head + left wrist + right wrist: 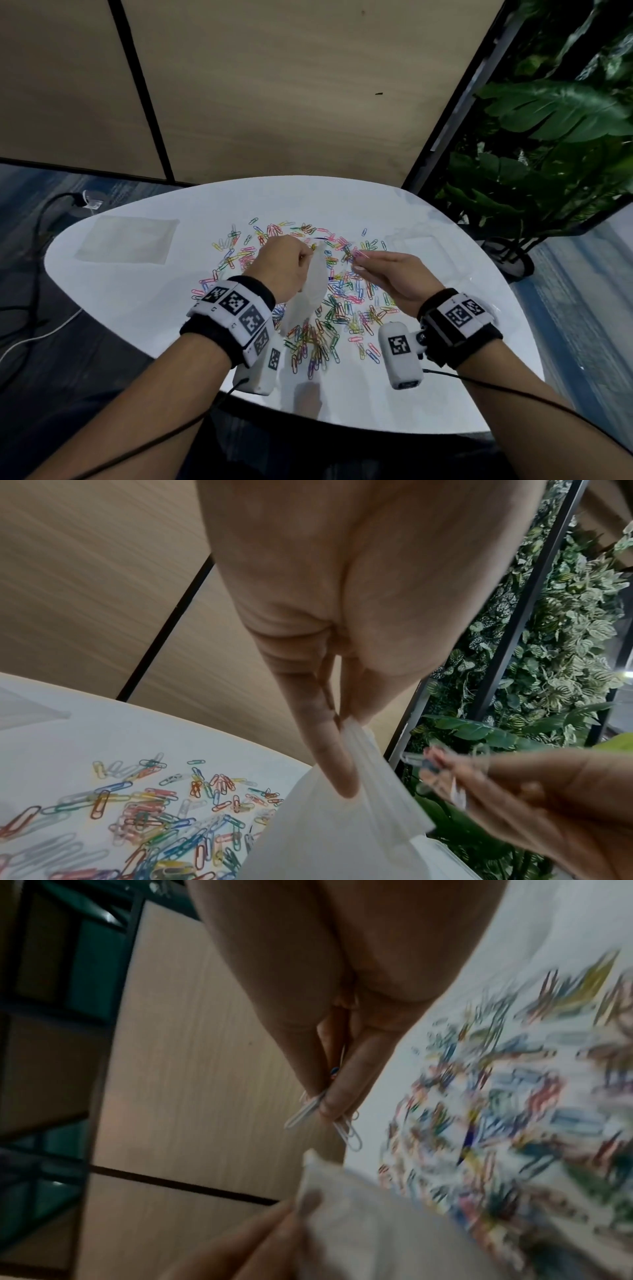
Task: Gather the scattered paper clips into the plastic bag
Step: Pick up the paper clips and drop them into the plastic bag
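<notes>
Left hand: the left hand (281, 263) is raised over the table (144, 308), fingers curled, pinching the top edge of the bag (310, 291) between thumb and fingertips (337, 772).
Bag: whitish, translucent, it hangs down from that pinch over the middle of the clip spread; its lower end reaches the clips near the table's front. Whether its mouth is parted cannot be told.
Right hand: the right hand (394, 277) is just right of the bag's top, apart from it, fingers pressed together on a few held clips (337, 1123); pale ones stick out past the fingertips (334, 1104).
Clips: the many coloured clips (329, 308) lie scattered on the white table, under and around both hands, thickest toward the front middle.
Second bag: a flat clear bag (126, 241) lies on the table's far left, well apart from the clips.
Third bag: another clear sheet or bag (421, 246) lies at the right, faint against the white top.
Wrists: both wear black bands with square printed markers and a small white camera.
Surroundings: tan wall panels (274, 85) behind the table, leafy plants (548, 120) at right, cables on the floor (34, 240) at left.
</notes>
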The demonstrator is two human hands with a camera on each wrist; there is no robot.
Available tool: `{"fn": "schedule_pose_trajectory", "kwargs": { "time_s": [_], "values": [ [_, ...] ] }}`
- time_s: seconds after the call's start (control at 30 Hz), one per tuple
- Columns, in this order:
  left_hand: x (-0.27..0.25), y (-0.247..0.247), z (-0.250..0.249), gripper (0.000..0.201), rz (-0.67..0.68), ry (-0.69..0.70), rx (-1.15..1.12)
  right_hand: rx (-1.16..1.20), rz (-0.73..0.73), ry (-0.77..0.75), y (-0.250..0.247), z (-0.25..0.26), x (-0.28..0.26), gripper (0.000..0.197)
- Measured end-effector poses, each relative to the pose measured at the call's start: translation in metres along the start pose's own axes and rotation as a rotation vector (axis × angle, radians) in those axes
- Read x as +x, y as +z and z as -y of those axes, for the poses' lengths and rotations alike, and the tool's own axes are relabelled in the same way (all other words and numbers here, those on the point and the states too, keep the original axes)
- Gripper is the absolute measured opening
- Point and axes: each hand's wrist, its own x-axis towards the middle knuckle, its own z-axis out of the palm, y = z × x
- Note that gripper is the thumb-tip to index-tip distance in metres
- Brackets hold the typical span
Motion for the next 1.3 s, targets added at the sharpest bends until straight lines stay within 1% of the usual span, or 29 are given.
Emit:
{"fn": "schedule_pose_trajectory", "kwargs": {
  "time_s": [0.07, 0.13, 0.23, 0.33, 0.37, 0.47, 0.5, 0.53, 0.6, 0.63, 0.67, 0.73, 0.8, 0.83, 0.87, 0.9, 0.97, 1.0, 1.03, 1.07, 1.1, 1.17, 1.2, 1.23, 1.27, 1.3],
  "values": [
    [0.001, 0.005, 0.000, 0.035, 0.033, 0.000, -0.021, 0.032, 0.084, 0.024, 0.010, 0.003, -0.008, 0.027],
    [0.002, 0.010, -0.001, 0.029, 0.066, -0.012, -0.054, 0.037, 0.117, 0.048, 0.018, -0.002, -0.011, 0.025],
    [0.003, 0.017, -0.006, 0.029, 0.070, -0.004, -0.070, -0.042, 0.087, 0.059, 0.029, -0.014, -0.011, 0.023],
    [0.000, 0.020, -0.017, 0.026, 0.056, 0.023, -0.083, -0.177, 0.054, 0.027, 0.031, -0.020, -0.009, 0.014],
    [-0.001, 0.021, -0.019, 0.024, 0.054, 0.028, -0.094, -0.235, 0.057, 0.020, 0.031, -0.021, -0.009, 0.016],
    [0.000, 0.022, -0.022, 0.023, 0.046, 0.031, -0.131, -0.403, 0.074, -0.011, 0.028, -0.023, -0.009, 0.035],
    [0.000, 0.022, -0.022, 0.024, 0.044, 0.034, -0.134, -0.472, 0.079, -0.049, 0.028, -0.024, -0.010, 0.035],
    [0.001, 0.021, -0.022, 0.025, 0.046, 0.040, -0.131, -0.584, 0.071, -0.113, 0.028, -0.024, -0.011, 0.031],
    [0.000, 0.021, -0.022, 0.026, 0.058, 0.053, -0.126, -0.838, 0.027, -0.272, 0.029, -0.025, -0.011, 0.016],
    [0.000, 0.021, -0.022, 0.025, 0.064, 0.054, -0.131, -0.923, 0.010, -0.342, 0.030, -0.025, -0.011, 0.012],
    [-0.002, 0.021, -0.023, 0.025, 0.071, 0.053, -0.133, -0.980, 0.007, -0.400, 0.031, -0.025, -0.011, 0.011],
    [-0.004, 0.020, -0.023, 0.021, 0.071, 0.062, -0.112, -1.078, 0.062, -0.476, 0.033, -0.026, -0.010, 0.017],
    [-0.006, 0.018, -0.022, 0.020, 0.068, 0.069, -0.093, -1.154, 0.186, -0.459, 0.033, -0.026, -0.010, 0.024],
    [-0.005, 0.018, -0.021, 0.020, 0.066, 0.065, -0.098, -1.150, 0.235, -0.450, 0.032, -0.025, -0.010, 0.025],
    [-0.003, 0.017, -0.020, 0.020, 0.060, 0.058, -0.114, -1.088, 0.264, -0.449, 0.030, -0.021, -0.010, 0.023],
    [-0.002, 0.016, -0.018, 0.021, 0.049, 0.044, -0.138, -0.954, 0.264, -0.435, 0.027, -0.016, -0.010, 0.019],
    [0.000, 0.012, -0.016, 0.022, 0.014, 0.024, -0.173, -0.613, 0.200, -0.339, 0.017, -0.007, -0.007, 0.015],
    [0.000, 0.009, -0.014, 0.021, -0.001, 0.021, -0.178, -0.535, 0.151, -0.297, 0.007, -0.006, -0.003, 0.013],
    [0.000, 0.006, -0.013, 0.022, -0.015, 0.021, -0.182, -0.552, 0.103, -0.266, -0.005, -0.006, 0.003, 0.013],
    [-0.001, 0.003, -0.012, 0.022, -0.025, 0.017, -0.189, -0.663, 0.063, -0.222, -0.019, -0.010, 0.008, 0.018],
    [-0.001, 0.000, -0.010, 0.022, -0.028, 0.013, -0.193, -0.875, 0.039, -0.143, -0.034, -0.017, 0.013, 0.034],
    [-0.002, -0.004, -0.006, 0.022, -0.025, 0.014, -0.176, -1.396, 0.046, 0.083, -0.061, -0.040, 0.019, 0.086],
    [-0.003, -0.006, -0.003, 0.023, -0.021, 0.019, -0.156, -1.543, 0.055, 0.169, -0.071, -0.055, 0.017, 0.109],
    [-0.002, -0.008, -0.001, 0.025, -0.015, 0.027, -0.133, -1.586, 0.060, 0.216, -0.078, -0.070, 0.016, 0.126],
    [-0.002, -0.009, 0.002, 0.027, -0.009, 0.033, -0.113, -1.562, 0.055, 0.226, -0.081, -0.082, 0.014, 0.136],
    [-0.001, -0.010, 0.005, 0.028, -0.008, 0.032, -0.098, -1.520, 0.047, 0.202, -0.081, -0.094, 0.013, 0.138]
  ]
}}
